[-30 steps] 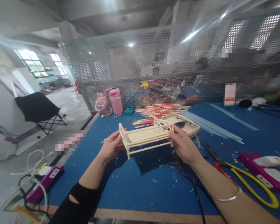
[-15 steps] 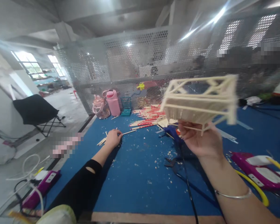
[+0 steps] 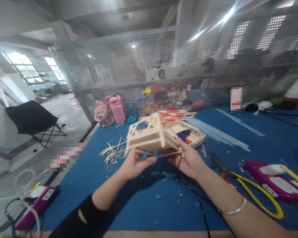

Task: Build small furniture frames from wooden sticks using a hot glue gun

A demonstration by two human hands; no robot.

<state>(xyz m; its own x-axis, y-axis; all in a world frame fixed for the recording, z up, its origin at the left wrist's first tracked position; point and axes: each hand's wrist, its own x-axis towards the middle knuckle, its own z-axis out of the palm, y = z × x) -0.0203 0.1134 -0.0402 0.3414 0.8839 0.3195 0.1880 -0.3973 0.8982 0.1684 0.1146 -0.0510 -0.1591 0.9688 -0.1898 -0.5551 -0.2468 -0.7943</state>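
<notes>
Both hands hold a small stick frame [image 3: 150, 137] above the blue table [image 3: 144, 195]: the left hand [image 3: 134, 165] cups it underneath, the right hand [image 3: 188, 160] pinches its lower edge.

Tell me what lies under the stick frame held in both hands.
Under the stick frame, the left hand and right hand support it above the blue table. Wood scraps lie nearby; the mat directly below is partly hidden by hands.
</notes>
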